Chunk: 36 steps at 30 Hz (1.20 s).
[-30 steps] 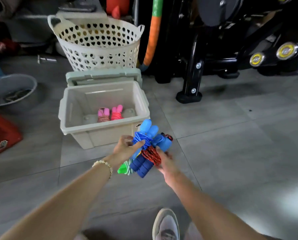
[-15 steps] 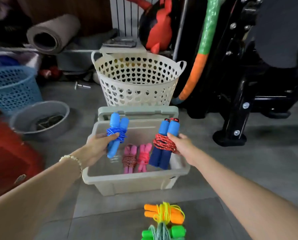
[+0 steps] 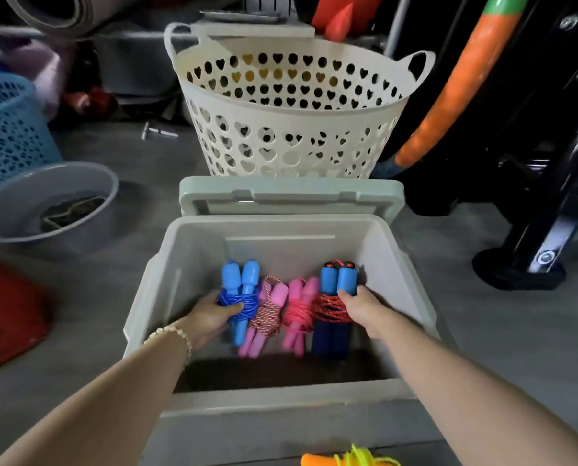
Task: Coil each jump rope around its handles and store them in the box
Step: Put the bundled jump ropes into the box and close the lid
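Observation:
Both my hands reach down into the open grey box [image 3: 412, 274]. My left hand [image 3: 210, 317] grips a light-blue jump rope [image 3: 238, 290] coiled with blue cord, at the left of the box floor. My right hand [image 3: 365, 307] grips a blue-handled jump rope [image 3: 333, 304] wound with red-orange cord, at the right. Between them lie two coiled pink ropes: one with red-and-white cord [image 3: 267, 314] and one with pink cord [image 3: 299, 311]. An orange-handled rope with yellow cord [image 3: 348, 459] lies on the floor in front of the box.
The box lid [image 3: 291, 193] lies just behind the box. A cream heart-holed basket [image 3: 287, 129] stands behind it. A grey basin [image 3: 45, 203], a blue basket [image 3: 8, 129] and a red object [image 3: 5, 314] are at the left. Black gym equipment [image 3: 533, 163] stands at the right.
Both hands have gone from above the box rim down into the box, carrying the two blue-handled ropes to its floor on either side of the pink ones. The camera has moved closer.

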### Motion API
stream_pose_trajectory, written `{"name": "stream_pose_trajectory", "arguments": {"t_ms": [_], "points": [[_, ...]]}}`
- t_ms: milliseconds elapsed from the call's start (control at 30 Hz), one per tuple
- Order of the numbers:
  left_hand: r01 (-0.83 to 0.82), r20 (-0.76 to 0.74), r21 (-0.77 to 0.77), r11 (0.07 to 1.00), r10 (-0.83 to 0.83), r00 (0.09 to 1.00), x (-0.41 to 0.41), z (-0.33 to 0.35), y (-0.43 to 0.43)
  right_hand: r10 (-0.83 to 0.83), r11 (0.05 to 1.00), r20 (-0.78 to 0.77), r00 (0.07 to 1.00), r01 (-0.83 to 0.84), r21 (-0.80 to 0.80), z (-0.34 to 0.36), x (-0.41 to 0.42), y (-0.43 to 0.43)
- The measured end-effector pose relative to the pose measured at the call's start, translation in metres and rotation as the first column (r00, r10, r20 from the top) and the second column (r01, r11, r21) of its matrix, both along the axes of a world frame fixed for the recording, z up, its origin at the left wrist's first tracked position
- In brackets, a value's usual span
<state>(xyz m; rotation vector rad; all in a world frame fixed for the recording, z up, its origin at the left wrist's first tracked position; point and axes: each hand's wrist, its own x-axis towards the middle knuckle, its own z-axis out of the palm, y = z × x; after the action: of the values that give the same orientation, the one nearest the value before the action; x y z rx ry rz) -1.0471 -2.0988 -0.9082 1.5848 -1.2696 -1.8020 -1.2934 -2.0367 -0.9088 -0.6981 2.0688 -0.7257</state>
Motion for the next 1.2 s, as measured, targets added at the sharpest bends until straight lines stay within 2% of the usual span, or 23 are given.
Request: {"name": "stream_pose_trajectory", "arguments": {"t_ms": [133, 300, 433, 500, 600, 733, 833, 900, 1067, 1133, 1200], "points": [[0.021, 0.063, 0.030, 0.999, -0.023, 0.998, 0.004, -0.009, -0.003, 0.005, 0.999, 0.020, 1.000, -0.006, 0.036, -0.004, -0.002, -0.002], [0.065, 0.193, -0.139, 0.988, -0.037, 0.980, 0.009, -0.011, -0.004, -0.010, 1.000, 0.083, 0.996, 0.010, 0.003, 0.002, 0.001, -0.001], [0.121, 0.339, -0.234, 0.965, -0.035, 0.940, 0.006, 0.015, -0.002, 0.087, 0.996, 0.031, 0.996, -0.086, -0.033, 0.022, 0.003, 0.013], [0.185, 0.431, -0.315, 0.931, -0.034, 0.902, 0.002, 0.038, 0.004, 0.174, 0.982, -0.060, 0.983, -0.178, -0.069, 0.042, 0.005, 0.024], [0.308, 0.476, -0.394, 0.866, -0.094, 0.875, -0.004, 0.078, 0.024, 0.250, 0.950, -0.230, 0.941, -0.284, -0.130, 0.078, 0.004, 0.049], [0.488, 0.540, -0.474, 0.733, -0.197, 0.819, -0.006, 0.128, 0.072, 0.265, 0.928, -0.229, 0.937, -0.312, -0.203, 0.129, 0.009, 0.097], [0.561, 0.563, -0.519, 0.644, -0.236, 0.792, -0.006, 0.155, 0.118, 0.222, 0.948, -0.198, 0.955, -0.259, -0.186, 0.151, 0.014, 0.149], [0.646, 0.614, -0.507, 0.571, -0.286, 0.735, -0.006, 0.159, 0.146, 0.183, 0.969, -0.168, 0.969, -0.207, -0.136, 0.153, 0.017, 0.186], [0.887, 0.778, -0.330, 0.323, -0.438, 0.449, -0.013, 0.127, 0.191, -0.028, 0.997, -0.107, 0.994, 0.035, 0.067, 0.108, 0.040, 0.271], [0.933, 0.817, -0.262, 0.246, -0.458, 0.350, -0.019, 0.108, 0.206, -0.178, 0.978, 0.011, 0.984, 0.176, 0.111, 0.076, 0.054, 0.294], [0.944, 0.816, -0.220, 0.247, -0.483, 0.317, -0.024, 0.086, 0.219, -0.375, 0.921, 0.240, 0.895, 0.330, 0.207, 0.052, 0.072, 0.310]]}}
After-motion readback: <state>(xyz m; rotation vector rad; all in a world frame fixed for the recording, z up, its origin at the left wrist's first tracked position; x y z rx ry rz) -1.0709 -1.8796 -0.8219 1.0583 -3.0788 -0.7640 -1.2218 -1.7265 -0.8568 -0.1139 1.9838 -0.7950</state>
